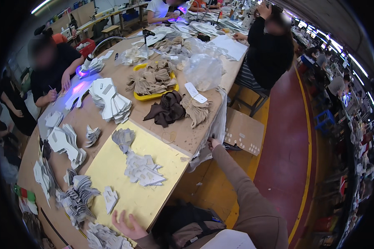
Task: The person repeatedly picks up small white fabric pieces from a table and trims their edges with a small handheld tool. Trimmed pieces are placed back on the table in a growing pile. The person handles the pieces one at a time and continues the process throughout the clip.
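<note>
My left hand (128, 226) hovers at the near edge of a pale yellow board (104, 166), its fingers apart and nothing in them. Beside its fingertips lies a small white cut piece (110, 198) with a hole. Farther up the board are a loose pile of white cut pieces (143, 169) and a fanned grey stack (124, 139). My right arm reaches out to the table's right edge, where my right hand (214, 144) is closed beside a hanging whitish cloth (220, 120). A small dark tip sticks up from that hand; what it belongs to cannot be made out.
Stacks of white pieces (109, 99) and grey pieces (78, 197) line the left side. Beyond the board are brown fabric (166, 110), a yellow tray (176, 88) of beige bundles and a clear plastic bag (203, 70). Co-workers sit left (58, 68) and right (268, 54).
</note>
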Demonstrator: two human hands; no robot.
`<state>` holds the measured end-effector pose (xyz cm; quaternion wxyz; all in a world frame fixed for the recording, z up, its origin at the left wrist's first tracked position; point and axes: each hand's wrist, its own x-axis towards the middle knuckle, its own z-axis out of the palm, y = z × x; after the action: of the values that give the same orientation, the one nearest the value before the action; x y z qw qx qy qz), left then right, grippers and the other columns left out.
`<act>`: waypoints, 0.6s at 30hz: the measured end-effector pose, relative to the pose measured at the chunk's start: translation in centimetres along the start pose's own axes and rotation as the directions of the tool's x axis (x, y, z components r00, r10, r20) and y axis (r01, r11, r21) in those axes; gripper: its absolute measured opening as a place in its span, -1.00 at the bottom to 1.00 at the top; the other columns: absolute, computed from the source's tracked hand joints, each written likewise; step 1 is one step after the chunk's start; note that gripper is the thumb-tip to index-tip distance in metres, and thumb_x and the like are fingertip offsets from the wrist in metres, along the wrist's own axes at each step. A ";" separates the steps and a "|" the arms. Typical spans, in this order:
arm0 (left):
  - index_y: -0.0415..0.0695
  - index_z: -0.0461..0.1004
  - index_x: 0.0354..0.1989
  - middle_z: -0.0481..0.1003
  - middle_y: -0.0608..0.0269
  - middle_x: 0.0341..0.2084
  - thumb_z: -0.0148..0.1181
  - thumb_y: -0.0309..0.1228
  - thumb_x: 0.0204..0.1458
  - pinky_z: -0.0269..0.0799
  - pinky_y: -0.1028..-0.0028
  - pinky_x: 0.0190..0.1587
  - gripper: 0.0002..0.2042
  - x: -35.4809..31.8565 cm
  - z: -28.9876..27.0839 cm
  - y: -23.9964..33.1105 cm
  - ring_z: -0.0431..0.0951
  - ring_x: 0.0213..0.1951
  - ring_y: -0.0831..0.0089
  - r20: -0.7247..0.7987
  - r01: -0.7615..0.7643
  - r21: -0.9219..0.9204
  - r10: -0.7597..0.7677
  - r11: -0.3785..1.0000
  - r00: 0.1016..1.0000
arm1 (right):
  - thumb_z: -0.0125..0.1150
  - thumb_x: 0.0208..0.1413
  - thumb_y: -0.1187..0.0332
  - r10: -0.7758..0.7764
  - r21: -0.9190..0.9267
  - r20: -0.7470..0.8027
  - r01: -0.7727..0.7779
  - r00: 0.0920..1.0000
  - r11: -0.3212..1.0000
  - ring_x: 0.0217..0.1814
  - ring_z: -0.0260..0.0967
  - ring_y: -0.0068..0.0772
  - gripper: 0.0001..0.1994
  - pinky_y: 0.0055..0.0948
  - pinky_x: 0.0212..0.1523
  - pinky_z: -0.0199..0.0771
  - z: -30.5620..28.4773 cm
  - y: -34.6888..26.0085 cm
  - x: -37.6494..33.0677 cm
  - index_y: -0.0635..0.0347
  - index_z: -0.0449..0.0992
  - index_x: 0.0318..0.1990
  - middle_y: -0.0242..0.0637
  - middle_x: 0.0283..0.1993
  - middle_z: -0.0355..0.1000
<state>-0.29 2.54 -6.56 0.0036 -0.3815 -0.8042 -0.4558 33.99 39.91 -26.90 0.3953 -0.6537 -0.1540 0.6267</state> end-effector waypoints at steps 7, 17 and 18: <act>-0.26 0.24 0.26 0.24 -0.02 0.23 0.14 -0.56 0.02 0.02 0.13 0.35 -0.45 2.4 1.1 -1.6 0.18 0.29 0.06 -0.002 0.127 0.024 -0.127 0.992 0.992 | 0.16 0.10 0.44 -0.134 -0.251 0.012 0.132 0.991 0.959 -0.77 0.00 -0.55 -0.79 -0.45 -0.76 -0.08 -0.2 -1.5 -0.7 0.13 0.50 -0.09 -0.46 -0.68 0.13; -0.20 0.24 0.28 0.39 0.04 0.05 0.15 -0.58 0.04 0.27 0.32 0.13 -0.44 3.9 1.0 -1.4 0.39 0.05 0.21 -0.079 0.284 -0.056 -0.287 0.957 0.955 | 0.17 -0.01 0.53 -0.268 -0.515 0.088 0.274 0.959 0.812 -0.61 0.35 -0.45 -0.67 -0.45 -0.70 0.23 -0.3 -4.2 -1.9 0.29 0.50 -0.02 -0.22 -0.42 0.49; -0.19 0.26 0.28 0.43 0.08 -0.02 0.16 -0.58 0.04 0.33 0.38 0.03 -0.45 4.3 0.9 -1.7 0.44 -0.04 0.27 -0.023 0.396 -0.137 -0.403 0.908 0.915 | 0.23 -0.04 0.52 -0.360 -0.573 0.120 0.360 0.925 0.736 -0.59 0.37 -0.45 -0.64 -0.46 -0.65 0.28 -0.6 -4.8 -2.0 0.30 0.50 -0.01 -0.23 -0.41 0.49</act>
<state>-4.05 5.31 -6.81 -0.0940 -0.1966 -0.8335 -0.5078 35.65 41.40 -22.14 0.2880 -0.7007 -0.4627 0.4604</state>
